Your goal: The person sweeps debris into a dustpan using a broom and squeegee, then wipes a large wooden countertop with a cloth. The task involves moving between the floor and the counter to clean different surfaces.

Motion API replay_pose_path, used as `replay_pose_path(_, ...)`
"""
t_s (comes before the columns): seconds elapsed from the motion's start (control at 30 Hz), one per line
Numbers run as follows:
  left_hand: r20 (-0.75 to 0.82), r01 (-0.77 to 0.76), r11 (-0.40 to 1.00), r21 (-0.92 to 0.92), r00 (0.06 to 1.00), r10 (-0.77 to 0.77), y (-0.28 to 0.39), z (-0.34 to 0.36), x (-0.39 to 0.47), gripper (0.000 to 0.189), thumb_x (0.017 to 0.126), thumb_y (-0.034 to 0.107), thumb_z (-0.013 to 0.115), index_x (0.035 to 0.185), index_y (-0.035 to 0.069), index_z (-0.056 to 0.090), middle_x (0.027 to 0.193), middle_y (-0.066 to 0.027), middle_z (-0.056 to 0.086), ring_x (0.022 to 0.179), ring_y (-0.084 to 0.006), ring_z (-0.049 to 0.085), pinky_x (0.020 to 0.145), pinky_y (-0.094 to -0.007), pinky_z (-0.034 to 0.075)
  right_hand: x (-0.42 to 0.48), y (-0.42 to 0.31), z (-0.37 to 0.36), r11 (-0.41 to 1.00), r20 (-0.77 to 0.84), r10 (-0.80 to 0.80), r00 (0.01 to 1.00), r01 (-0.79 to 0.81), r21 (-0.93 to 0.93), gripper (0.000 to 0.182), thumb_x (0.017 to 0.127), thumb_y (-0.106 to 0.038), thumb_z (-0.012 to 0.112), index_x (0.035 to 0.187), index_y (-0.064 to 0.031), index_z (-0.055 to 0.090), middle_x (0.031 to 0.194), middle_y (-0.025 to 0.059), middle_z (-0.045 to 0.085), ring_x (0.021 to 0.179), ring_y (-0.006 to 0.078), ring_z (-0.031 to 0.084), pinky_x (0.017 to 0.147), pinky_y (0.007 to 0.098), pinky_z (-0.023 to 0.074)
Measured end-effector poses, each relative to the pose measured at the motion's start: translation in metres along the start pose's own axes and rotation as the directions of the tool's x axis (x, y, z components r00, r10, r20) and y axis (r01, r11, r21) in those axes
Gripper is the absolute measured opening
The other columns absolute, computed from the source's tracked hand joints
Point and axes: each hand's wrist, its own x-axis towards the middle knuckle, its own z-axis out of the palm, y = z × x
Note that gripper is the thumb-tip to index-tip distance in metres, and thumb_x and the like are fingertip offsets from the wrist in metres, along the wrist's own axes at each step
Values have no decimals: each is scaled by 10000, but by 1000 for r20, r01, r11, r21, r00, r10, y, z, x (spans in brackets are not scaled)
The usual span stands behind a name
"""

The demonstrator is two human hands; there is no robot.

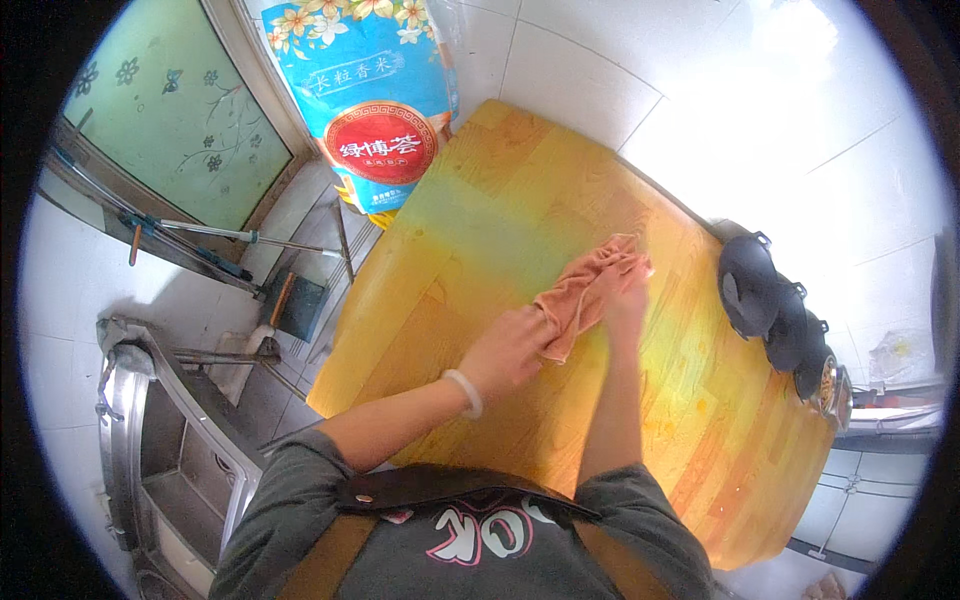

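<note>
An orange-pink cleaning cloth (581,289) is bunched lengthwise between my two hands, over the middle of a wood-patterned tabletop (480,195). My left hand (510,349), with a pale bangle on its wrist, grips the cloth's near end. At the far end, my right hand (624,296) has its fingers around the fabric; it looks slightly blurred. Whether the cloth's underside touches the tabletop cannot be told. A few small yellowish spots show on the table to the right of my right forearm.
Several black woks (748,289) and a metal bowl of food (827,386) line the table's right edge. Behind its left corner stands a blue rice sack (367,97). A stainless steel sink (180,457) is at lower left, with a dustpan (296,304) and mop poles (247,236) beyond.
</note>
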Motion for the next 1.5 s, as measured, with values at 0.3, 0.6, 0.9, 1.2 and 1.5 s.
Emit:
replay_pose_path(0.3, -199, 73, 987, -142, 975, -101, -111, 51, 131, 161, 740, 136, 523, 876, 53, 545, 1000, -129, 512, 913, -282, 498, 774, -378, 422, 128, -30, 131, 898, 59, -439, 897, 440, -19, 549, 735, 11, 417, 1276, -36, 338, 1338, 178, 284, 1266, 323, 200, 1039, 381, 185)
replay_pose_path(0.6, -86, 513, 858, -42, 853, -514, -126, -4, 97, 123, 770, 98, 494, 854, 30, 552, 873, -173, 532, 824, -318, 529, 698, -394, 449, 118, -123, 232, 547, 444, -816, 369, 741, 390, 333, 781, -56, 381, 1088, 2, 497, 1223, 195, 426, 1174, 297, 359, 971, 337, 285)
replay_pose_path(0.9, 45, 631, 774, 55, 773, -633, -6, -56, -182, 159, 699, 39, 518, 853, 25, 484, 846, -170, 482, 782, -351, 491, 680, -407, 427, -200, -221, 173, 474, 450, -878, 161, 164, 865, 259, 835, -223, 420, 932, -17, 542, 1016, 180, 518, 982, 277, 490, 817, 347, 380)
replay_pose_path(1.2, -72, 379, 903, -202, 914, -399, 22, -117, -289, 187, 700, 7, 583, 872, 62, 538, 870, -125, 521, 781, -327, 522, 673, -374, 431, -269, -249, 138, 314, 326, -926, 191, -92, 945, 118, 687, -72, 511, 764, -26, 587, 903, 137, 586, 869, 250, 546, 774, 342, 426)
replay_pose_path(1.5, -381, 605, 796, 22, 741, -553, -20, -99, -241, 450, 720, 124, 555, 1154, 43, 473, 1221, -160, 417, 1157, -312, 356, 990, -444, 226, -212, -188, 83, 778, 543, -543, 641, 627, 38, 209, 730, -70, 492, 917, -3, 557, 920, 175, 575, 901, 308, 534, 786, 390, 422)
